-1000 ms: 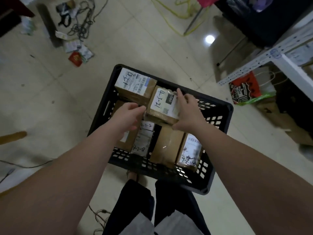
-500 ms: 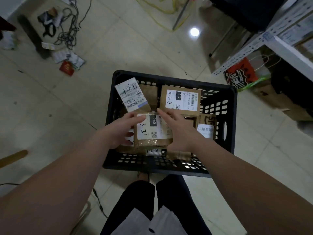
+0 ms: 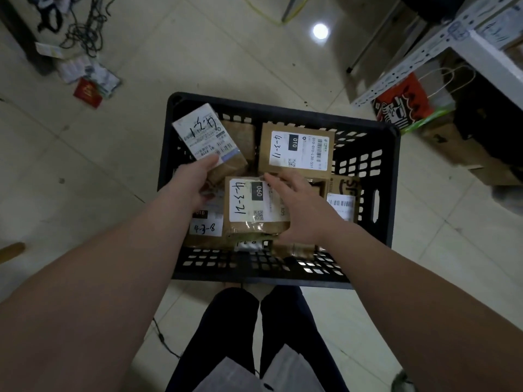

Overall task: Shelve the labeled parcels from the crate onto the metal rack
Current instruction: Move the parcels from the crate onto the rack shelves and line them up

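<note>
Tiled floor (image 3: 85, 193) beside the metal rack (image 3: 418, 56) carries the crate (image 3: 283, 108), every parcel inside; the left hand (image 3: 192, 182) has quit the 4-3-21 parcel (image 3: 249, 205) to pinch the tilted rear parcel (image 3: 198, 134), while the right hand (image 3: 300, 210) rests straight, spread fingers (image 3: 276, 182) on the former, so selection is judged unfinished.

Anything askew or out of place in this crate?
The tilted parcel in the far-left corner of the crate sits askew, propped up at an angle, with the left hand holding its near end. The other visible parcels lie flat.

Matt plastic crate (image 3: 365, 131), seemingly cardboard parcels (image 3: 294, 149)
</note>
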The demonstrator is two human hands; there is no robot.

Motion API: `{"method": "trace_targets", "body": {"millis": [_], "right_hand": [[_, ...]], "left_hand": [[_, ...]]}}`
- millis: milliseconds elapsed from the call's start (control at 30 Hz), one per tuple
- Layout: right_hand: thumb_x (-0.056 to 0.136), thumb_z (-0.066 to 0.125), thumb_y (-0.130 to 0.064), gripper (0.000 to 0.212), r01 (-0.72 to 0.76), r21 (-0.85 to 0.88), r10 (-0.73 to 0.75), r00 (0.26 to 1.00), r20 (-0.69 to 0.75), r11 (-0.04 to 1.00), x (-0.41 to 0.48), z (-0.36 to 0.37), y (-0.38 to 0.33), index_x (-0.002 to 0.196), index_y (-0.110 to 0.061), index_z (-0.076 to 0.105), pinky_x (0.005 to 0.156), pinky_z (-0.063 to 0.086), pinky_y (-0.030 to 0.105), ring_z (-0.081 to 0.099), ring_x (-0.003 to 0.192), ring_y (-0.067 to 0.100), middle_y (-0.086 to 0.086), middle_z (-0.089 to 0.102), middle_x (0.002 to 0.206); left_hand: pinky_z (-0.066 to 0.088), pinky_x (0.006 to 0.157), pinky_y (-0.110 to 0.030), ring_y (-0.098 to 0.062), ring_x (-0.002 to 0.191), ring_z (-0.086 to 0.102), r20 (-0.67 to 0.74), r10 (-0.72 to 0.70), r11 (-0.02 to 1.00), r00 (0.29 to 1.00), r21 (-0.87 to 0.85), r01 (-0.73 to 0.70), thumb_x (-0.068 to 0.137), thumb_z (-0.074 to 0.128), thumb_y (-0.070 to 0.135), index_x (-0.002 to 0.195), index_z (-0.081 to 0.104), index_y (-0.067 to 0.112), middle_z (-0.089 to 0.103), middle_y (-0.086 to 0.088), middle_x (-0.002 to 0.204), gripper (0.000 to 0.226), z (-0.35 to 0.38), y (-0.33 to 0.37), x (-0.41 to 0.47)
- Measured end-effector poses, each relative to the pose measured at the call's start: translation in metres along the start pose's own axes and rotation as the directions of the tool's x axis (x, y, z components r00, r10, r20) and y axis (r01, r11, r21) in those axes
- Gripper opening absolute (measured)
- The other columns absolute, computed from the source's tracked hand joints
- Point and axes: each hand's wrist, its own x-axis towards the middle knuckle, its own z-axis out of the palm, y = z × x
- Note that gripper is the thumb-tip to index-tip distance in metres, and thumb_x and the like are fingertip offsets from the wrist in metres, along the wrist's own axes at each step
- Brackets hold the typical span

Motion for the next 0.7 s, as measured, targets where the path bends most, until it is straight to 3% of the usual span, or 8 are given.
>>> {"method": "trace_targets", "body": {"millis": [67,233,300,367,433,533,633,700], "right_hand": [[0.064,0.082,-0.038,0.121,-0.008,-0.023,0.008,1.000,0.017,1.000,0.001,0.003,0.008,0.156,-0.032,0.005,0.113,0.035,0.047,0.006,0.149,0.020,0.001,0.010,0.159],[0.066,0.080,-0.048,0.119,-0.062,-0.085,0.069,0.994,0.088,0.994,0.003,0.005,0.032,0.156,-0.034,0.003,0.116,0.029,0.053,-0.006,0.151,0.021,-0.001,0.010,0.162],[0.067,0.080,-0.051,0.120,-0.071,-0.149,0.092,0.986,0.140,0.986,0.003,0.006,0.040,0.156,-0.034,0.001,0.118,0.024,0.053,-0.010,0.151,0.023,-0.001,0.005,0.163],[0.072,0.080,-0.046,0.117,-0.063,-0.238,0.106,0.980,0.171,0.969,0.004,0.010,0.047,0.156,-0.035,-0.002,0.118,0.018,0.053,-0.014,0.150,0.023,-0.003,0.001,0.164],[0.079,0.077,-0.034,0.111,-0.054,-0.331,0.113,0.980,0.163,0.942,0.006,0.015,0.055,0.155,-0.036,-0.003,0.119,0.011,0.053,-0.017,0.150,0.025,-0.003,-0.001,0.164],[0.086,0.070,-0.019,0.105,-0.045,-0.452,0.131,0.978,0.160,0.891,0.005,0.017,0.060,0.154,-0.039,-0.007,0.118,0.005,0.058,-0.022,0.148,0.030,-0.001,-0.011,0.164],[0.090,0.063,-0.013,0.103,-0.055,-0.506,0.164,0.971,0.173,0.861,-0.002,0.017,0.060,0.152,-0.042,-0.015,0.119,0.004,0.061,-0.027,0.146,0.032,0.001,-0.025,0.161],[0.090,0.062,-0.014,0.103,-0.101,-0.483,0.191,0.972,0.140,0.869,-0.008,0.019,0.057,0.152,-0.043,-0.015,0.119,0.008,0.058,-0.025,0.147,0.032,0.001,-0.028,0.160]], "left_hand": [[0.054,0.067,-0.037,-0.024,0.090,0.071,0.022,-0.014,0.999,1.000,-0.052,0.016,0.087,0.066,0.032,0.113,0.062,0.018,0.073,-0.006,0.103,0.030,0.001,0.002,0.005],[0.044,0.093,-0.044,-0.025,0.102,0.064,0.116,-0.008,0.982,0.993,-0.186,0.030,0.089,0.061,0.036,0.108,0.062,0.023,0.070,-0.006,0.108,0.023,0.009,-0.004,0.010],[0.046,0.090,-0.045,-0.026,0.099,0.062,0.109,-0.005,0.984,0.994,-0.177,0.024,0.088,0.062,0.034,0.106,0.059,0.023,0.066,-0.007,0.108,0.021,0.012,-0.008,0.008],[0.054,0.073,-0.043,-0.028,0.097,0.063,0.104,0.004,0.991,0.995,-0.136,0.010,0.084,0.067,0.028,0.120,0.053,0.022,0.064,-0.007,0.113,0.039,0.010,-0.012,0.006],[0.056,0.072,-0.044,-0.029,0.099,0.062,0.118,0.043,0.997,0.992,0.051,-0.049,0.080,0.070,0.021,0.129,0.043,0.027,0.061,-0.004,0.118,0.056,0.003,-0.017,0.002],[0.048,0.092,-0.052,-0.029,0.104,0.061,0.187,0.063,0.941,0.980,0.317,-0.121,0.075,0.074,0.014,0.128,0.041,0.035,0.059,0.001,0.118,0.066,-0.010,-0.019,-0.003],[0.052,0.081,-0.042,-0.025,0.101,0.060,0.221,0.031,0.857,0.975,0.495,-0.139,0.073,0.075,0.012,0.131,0.045,0.035,0.057,0.002,0.117,0.069,-0.024,-0.007,-0.004],[0.048,0.076,-0.036,-0.023,0.103,0.056,0.249,-0.023,0.706,0.968,0.689,-0.161,0.070,0.078,0.017,0.131,0.046,0.039,0.053,0.003,0.120,0.072,-0.031,-0.001,-0.002]]}}
